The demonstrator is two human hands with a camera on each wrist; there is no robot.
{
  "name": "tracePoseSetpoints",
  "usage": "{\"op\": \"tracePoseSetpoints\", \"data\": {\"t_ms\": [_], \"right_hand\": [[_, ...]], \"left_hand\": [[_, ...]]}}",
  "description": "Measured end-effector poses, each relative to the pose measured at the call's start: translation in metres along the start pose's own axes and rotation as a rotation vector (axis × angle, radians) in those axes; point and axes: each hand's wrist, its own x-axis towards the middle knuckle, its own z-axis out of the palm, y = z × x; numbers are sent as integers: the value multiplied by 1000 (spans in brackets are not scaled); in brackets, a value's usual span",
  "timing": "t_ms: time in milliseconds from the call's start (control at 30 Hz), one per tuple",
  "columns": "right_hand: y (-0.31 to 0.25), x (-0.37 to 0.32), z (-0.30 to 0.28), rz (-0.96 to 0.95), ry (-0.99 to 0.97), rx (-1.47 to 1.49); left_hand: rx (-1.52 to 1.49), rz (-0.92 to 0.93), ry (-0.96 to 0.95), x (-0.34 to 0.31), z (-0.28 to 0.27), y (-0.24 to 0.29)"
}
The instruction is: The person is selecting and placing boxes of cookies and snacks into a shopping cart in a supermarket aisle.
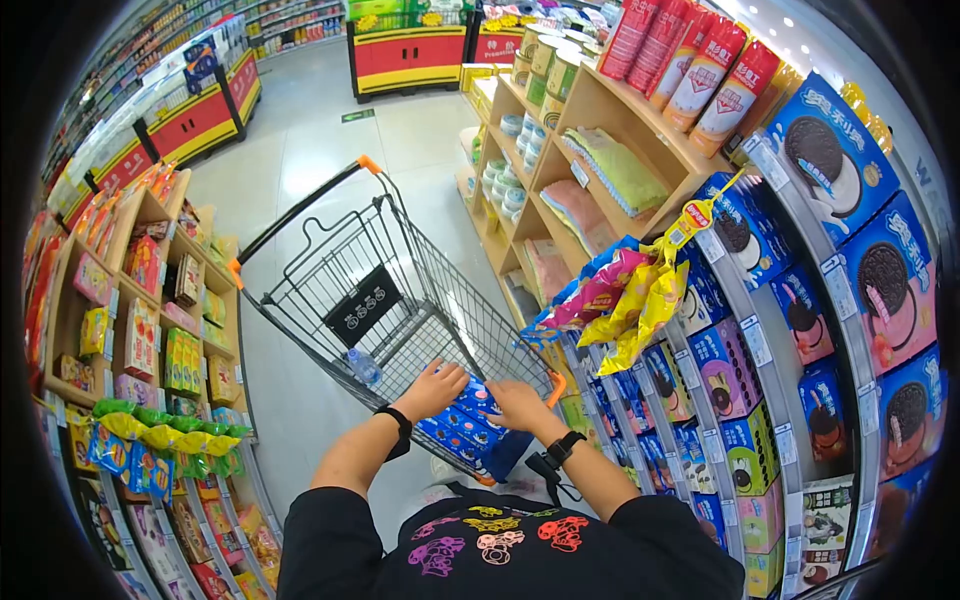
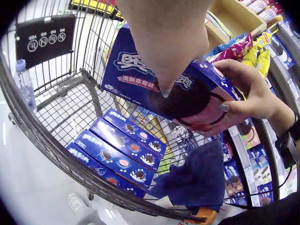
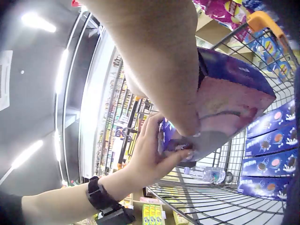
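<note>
Both hands grip one blue and pink cookie box (image 2: 131,89) above the cart. My left hand (image 1: 432,390) holds one end, its thumb and fingers around the box edge in the right wrist view. At the opposite end, my right hand (image 1: 520,408) pinches the box, thumb on the pink front in the left wrist view. The box is tilted. Below it, several blue cookie boxes (image 2: 117,150) lie side by side in the cart (image 1: 350,240). Part of the held box is hidden behind the left hand in the left wrist view.
A water bottle (image 1: 364,367) lies in the cart's far part. Dark blue cloth (image 2: 194,173) hangs by the orange cart corner. Cookie shelves (image 1: 740,370) and hanging snack bags (image 1: 625,300) stand close on the right, a snack shelf (image 1: 150,300) on the left.
</note>
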Motion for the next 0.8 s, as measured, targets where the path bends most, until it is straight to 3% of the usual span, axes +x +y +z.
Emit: {"op": "tracePoseSetpoints", "data": {"t_ms": [500,633,800], "right_hand": [[81,49,76,115,107,-29],[101,62,94,108,106,-67],[115,72,113,223,61,28]], "left_hand": [[-102,-571,-44,45,106,-16],[-231,-808,-209,56,124,-11],[-388,-1051,-252,67,148,3]]}}
